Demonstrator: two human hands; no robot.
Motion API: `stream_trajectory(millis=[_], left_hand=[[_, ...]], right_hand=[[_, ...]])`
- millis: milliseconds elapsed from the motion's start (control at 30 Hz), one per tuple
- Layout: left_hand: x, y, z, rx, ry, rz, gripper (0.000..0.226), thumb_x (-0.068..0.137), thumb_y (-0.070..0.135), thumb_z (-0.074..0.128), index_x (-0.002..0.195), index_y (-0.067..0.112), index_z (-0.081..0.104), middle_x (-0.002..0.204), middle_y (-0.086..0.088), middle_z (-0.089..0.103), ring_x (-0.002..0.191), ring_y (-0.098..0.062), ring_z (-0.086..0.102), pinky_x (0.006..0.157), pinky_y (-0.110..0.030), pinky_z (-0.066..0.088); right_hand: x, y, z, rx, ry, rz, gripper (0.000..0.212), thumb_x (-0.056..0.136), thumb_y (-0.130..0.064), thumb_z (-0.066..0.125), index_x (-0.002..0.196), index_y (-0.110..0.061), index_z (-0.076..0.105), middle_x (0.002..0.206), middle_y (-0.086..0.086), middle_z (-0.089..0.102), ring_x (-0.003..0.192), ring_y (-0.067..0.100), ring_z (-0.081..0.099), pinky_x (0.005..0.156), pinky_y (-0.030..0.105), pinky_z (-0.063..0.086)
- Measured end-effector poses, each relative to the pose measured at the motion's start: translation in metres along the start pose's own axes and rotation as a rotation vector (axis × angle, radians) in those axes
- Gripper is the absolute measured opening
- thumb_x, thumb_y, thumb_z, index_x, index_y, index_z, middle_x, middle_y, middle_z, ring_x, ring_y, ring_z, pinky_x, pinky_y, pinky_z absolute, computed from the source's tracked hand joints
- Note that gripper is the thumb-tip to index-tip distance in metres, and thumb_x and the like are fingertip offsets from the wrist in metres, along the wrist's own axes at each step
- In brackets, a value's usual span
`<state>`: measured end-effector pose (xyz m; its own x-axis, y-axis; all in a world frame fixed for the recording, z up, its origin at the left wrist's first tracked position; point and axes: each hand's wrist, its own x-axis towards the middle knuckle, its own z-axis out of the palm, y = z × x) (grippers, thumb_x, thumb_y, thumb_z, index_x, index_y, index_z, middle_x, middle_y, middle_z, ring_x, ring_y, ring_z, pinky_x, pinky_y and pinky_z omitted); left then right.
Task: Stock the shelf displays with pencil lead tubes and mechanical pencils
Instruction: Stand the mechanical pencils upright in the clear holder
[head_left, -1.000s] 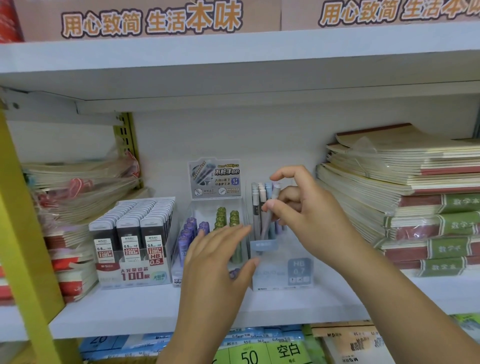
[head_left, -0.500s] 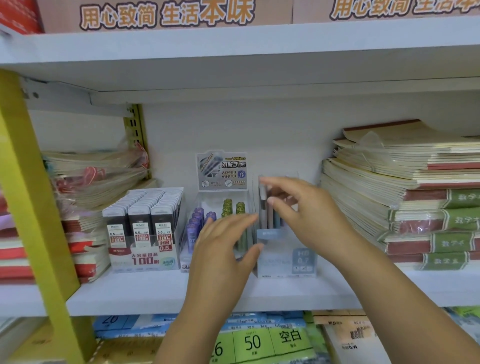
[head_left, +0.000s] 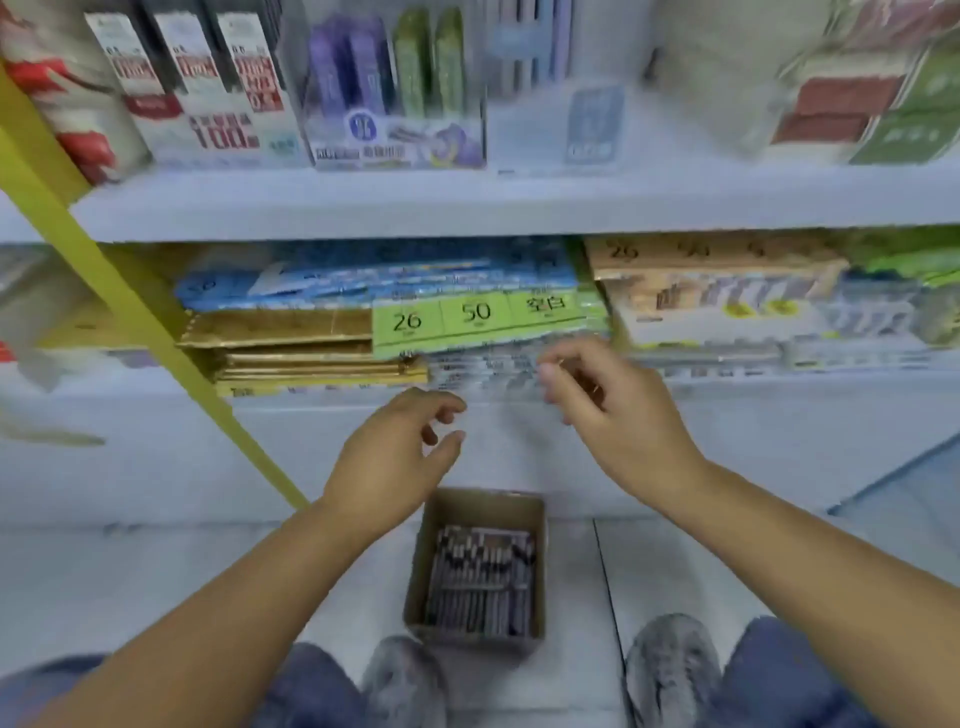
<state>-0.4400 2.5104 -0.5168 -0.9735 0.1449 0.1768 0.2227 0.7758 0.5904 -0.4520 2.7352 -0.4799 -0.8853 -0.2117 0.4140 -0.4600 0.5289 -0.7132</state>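
A brown cardboard box (head_left: 475, 506) stands on the floor between my feet, filled with several dark mechanical pencils (head_left: 480, 582). My left hand (head_left: 387, 457) hovers above its near-left corner, fingers loosely curled and empty. My right hand (head_left: 618, 415) is higher and to the right, fingers apart, holding nothing. On the shelf above, the lead tube display (head_left: 202, 88) stands left, a clear display of purple and green pencils (head_left: 392, 88) in the middle, and the pale pencil holder (head_left: 550, 83) to its right. The picture is blurred.
A yellow upright (head_left: 104, 275) slants across the left. The white shelf edge (head_left: 467, 208) runs above my hands. Below it lie packs of paper with green labels (head_left: 475, 322) and tan packs (head_left: 717, 280). Stacked notebooks (head_left: 872, 98) sit at the upper right.
The view has swung down from the shelf to the floor. Both hands left the pencil holder on the shelf and came down over the cardboard box, empty.
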Motion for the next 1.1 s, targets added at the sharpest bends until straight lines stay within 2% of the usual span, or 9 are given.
stream_trajectory(millis=[100,267,367,433,533,633,733,933,1100], left_hand=[[-0.034,-0.05,0.049,-0.04,-0.162,-0.324,0.041,0.094,0.03,0.066,0.133,0.021,0.057,0.129,-0.001,0.057,0.1,-0.015,0.062,0.083,-0.024,0.045],[-0.081,-0.112,0.105,-0.145,-0.356,-0.713,0.059,0.094,0.037,0.065,0.145,0.016,0.045,0.145,-0.009,0.05,0.12,-0.023,0.059,0.097,-0.027,0.042],[-0.099,-0.136,0.125,-0.245,-0.422,-0.828,0.056,0.096,0.036,0.063,0.146,0.016,0.046,0.144,-0.008,0.053,0.124,-0.023,0.058,0.104,-0.032,0.045],[-0.106,-0.149,0.132,-0.322,-0.428,-0.874,0.052,0.096,0.035,0.063,0.143,0.017,0.05,0.14,-0.007,0.058,0.121,-0.023,0.059,0.102,-0.036,0.049],[-0.109,-0.158,0.133,-0.52,-0.417,-0.919,0.036,0.097,0.026,0.063,0.133,0.023,0.063,0.13,-0.002,0.066,0.108,-0.019,0.067,0.084,-0.028,0.057],[-0.111,-0.159,0.129,-0.637,-0.428,-0.887,0.025,0.099,0.02,0.06,0.111,0.039,0.07,0.108,0.015,0.075,0.095,-0.01,0.072,0.073,-0.02,0.058],[-0.114,-0.16,0.127,-0.715,-0.413,-0.905,0.027,0.1,0.02,0.059,0.115,0.04,0.068,0.106,0.019,0.075,0.094,-0.004,0.072,0.075,-0.019,0.058],[-0.116,-0.162,0.128,-0.727,-0.397,-0.894,0.033,0.099,0.024,0.059,0.132,0.029,0.064,0.119,0.012,0.072,0.103,-0.003,0.069,0.083,-0.02,0.057],[-0.116,-0.162,0.129,-0.706,-0.4,-0.875,0.036,0.1,0.024,0.058,0.135,0.027,0.062,0.123,0.011,0.07,0.106,-0.004,0.067,0.09,-0.022,0.056]], right_hand=[[-0.065,0.063,0.062,0.07,-0.204,0.356,0.01,0.096,-0.036,0.054,0.09,-0.044,0.054,0.082,-0.006,0.064,0.077,0.017,0.064,0.074,0.042,0.054],[-0.131,0.121,0.153,0.115,-0.45,0.714,0.019,0.096,-0.031,0.058,0.114,-0.034,0.058,0.09,-0.017,0.057,0.081,0.002,0.055,0.067,0.009,0.039],[-0.137,0.137,0.191,0.085,-0.573,0.847,0.034,0.097,-0.03,0.056,0.131,-0.028,0.052,0.108,-0.006,0.057,0.087,0.005,0.051,0.078,0.017,0.039],[-0.134,0.145,0.212,0.053,-0.621,0.89,0.039,0.097,-0.026,0.056,0.135,-0.024,0.049,0.119,0.003,0.058,0.096,0.014,0.054,0.081,0.022,0.04],[-0.133,0.16,0.24,-0.055,-0.692,0.893,0.045,0.096,-0.019,0.057,0.139,-0.019,0.045,0.132,0.01,0.053,0.113,0.025,0.055,0.09,0.03,0.043],[-0.138,0.173,0.259,-0.202,-0.732,0.861,0.045,0.096,-0.022,0.057,0.138,-0.019,0.046,0.142,0.011,0.043,0.125,0.028,0.045,0.104,0.034,0.038],[-0.14,0.185,0.266,-0.373,-0.766,0.756,0.045,0.092,-0.028,0.059,0.136,-0.024,0.05,0.144,0.009,0.041,0.133,0.032,0.031,0.113,0.039,0.028],[-0.135,0.191,0.271,-0.372,-0.694,0.724,0.023,0.093,-0.018,0.055,0.114,-0.018,0.066,0.122,0.009,0.064,0.115,0.03,0.054,0.101,0.039,0.042],[-0.132,0.186,0.275,-0.187,-0.464,0.986,0.028,0.096,-0.023,0.057,0.121,-0.011,0.06,0.117,0.012,0.065,0.107,0.03,0.061,0.091,0.036,0.049]])
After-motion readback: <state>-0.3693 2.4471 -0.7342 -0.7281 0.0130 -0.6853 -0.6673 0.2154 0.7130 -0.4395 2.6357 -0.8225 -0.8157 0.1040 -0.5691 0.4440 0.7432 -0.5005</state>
